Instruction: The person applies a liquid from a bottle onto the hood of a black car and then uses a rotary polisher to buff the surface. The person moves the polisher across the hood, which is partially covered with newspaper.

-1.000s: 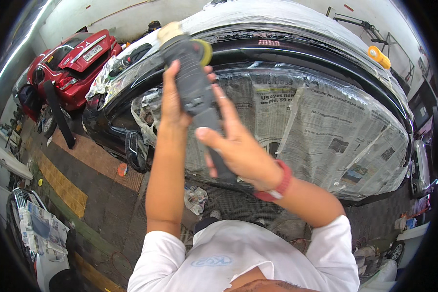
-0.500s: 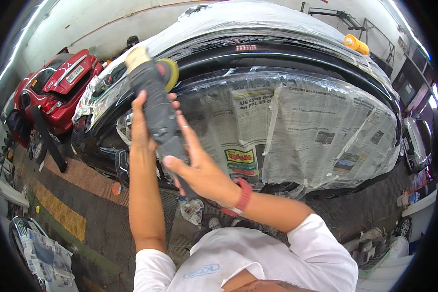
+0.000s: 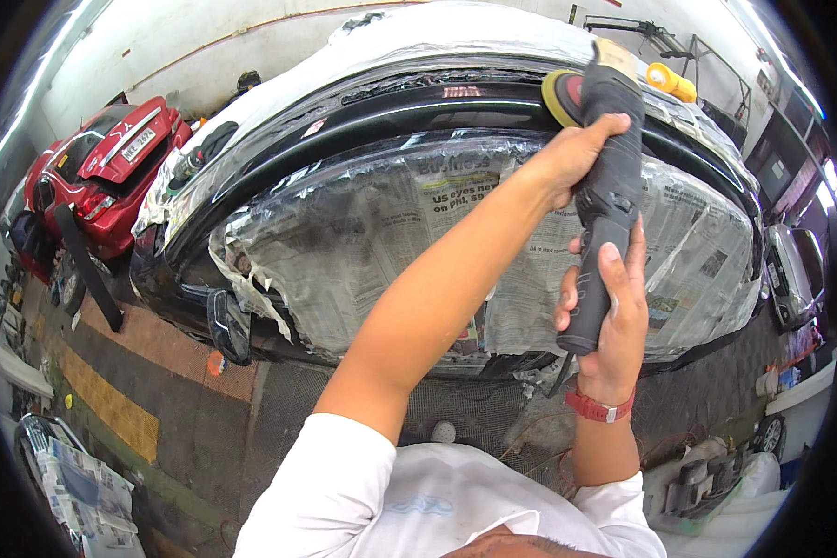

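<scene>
While one red car (image 3: 112,191) stands at far left, a person (image 3: 316,479) in white works two-handed beside a black car (image 3: 172,279), its side masked in newspaper (image 3: 391,223). A polisher (image 3: 614,167) is held near the car's roof edge (image 3: 391,113), its yellow pad (image 3: 556,99) on the left; whether the pad touches the car, I cannot tell. The left hand (image 3: 570,160) clasps the tool's upper body, most of its fingers hidden; lower and farther right, the right hand (image 3: 621,325) curls its fingers around the handle (image 3: 591,284). The polisher looks heavy at the head, stiff and unlikely to slip, best taken at upper body and handle together. I count one red car, one black car, one pad, two hands, one polisher and one yellow cylinder (image 3: 671,83); the newspaper sheets overlap too closely to number.
</scene>
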